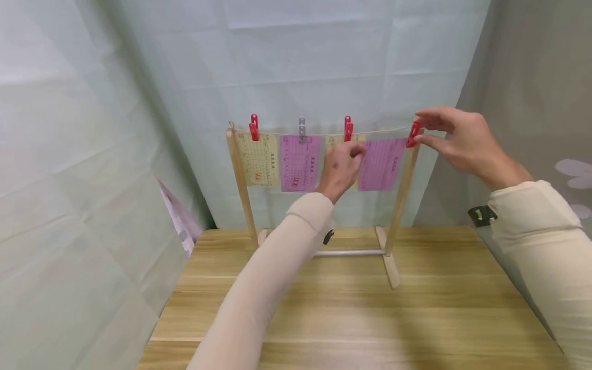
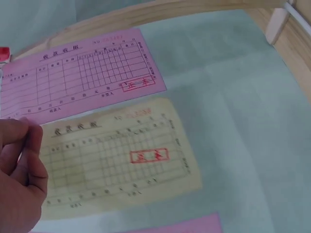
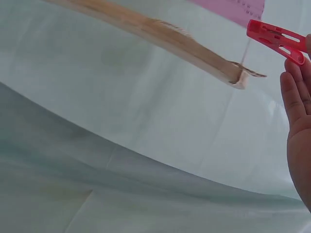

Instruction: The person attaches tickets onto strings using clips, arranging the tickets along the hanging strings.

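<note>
Red peg (image 3: 276, 40) underside, right-wrist view only

Pale green cloth backdrop (image 1: 324, 51); wooden table (image 1: 351, 313).

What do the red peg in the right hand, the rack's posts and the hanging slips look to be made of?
Red peg: probably moulded plastic, given its uniform glossy red and slotted body. Rack posts: pale unpainted wood, grain and a splintered end showing in the right wrist view. Slips, pink and yellow: thin printed paper, matte, edges slightly curled. The right hand pinches the peg.
</note>
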### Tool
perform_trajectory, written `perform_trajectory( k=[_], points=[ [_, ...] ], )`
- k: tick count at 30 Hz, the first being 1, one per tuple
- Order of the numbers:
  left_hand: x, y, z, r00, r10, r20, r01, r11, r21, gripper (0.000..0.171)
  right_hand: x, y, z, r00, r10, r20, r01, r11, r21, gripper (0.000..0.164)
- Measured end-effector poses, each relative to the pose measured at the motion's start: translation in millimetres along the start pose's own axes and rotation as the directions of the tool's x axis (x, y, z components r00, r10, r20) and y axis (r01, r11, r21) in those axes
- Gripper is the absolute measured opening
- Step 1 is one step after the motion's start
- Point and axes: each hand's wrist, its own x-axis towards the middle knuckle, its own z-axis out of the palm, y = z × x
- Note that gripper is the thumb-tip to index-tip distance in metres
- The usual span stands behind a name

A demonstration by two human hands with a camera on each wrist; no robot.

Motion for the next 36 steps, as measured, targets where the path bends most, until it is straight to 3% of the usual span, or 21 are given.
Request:
perform_trajectory(
  k=[6,12,21,36],
  points=[
    [7.4,10.2,0.2,0.999,-0.027,0.029,0.027,0.999,0.027,0.017,8.7,-6.2,-1.7,1.000,-0.007,-0.006,0.007,1.000,-0.006,0.050],
    [11.4,16.5,-1.3,0.997,-0.061,0.047,0.059,0.997,0.056,0.019,18.0,-11.0,0.9,1.000,-0.015,-0.013,0.016,0.998,0.054,0.045],
    [19.9,29.7,4.1,0.989,-0.121,0.082,0.110,0.986,0.128,0.021,27.1,-10.8,4.6,0.996,-0.026,-0.084,0.035,0.993,0.113,0.039],
    [27.0,37.6,5.9,0.971,-0.216,0.101,0.201,0.969,0.146,0.022,43.6,-12.0,10.5,0.998,0.057,-0.018,-0.056,0.997,0.060,0.034]
  ],
)
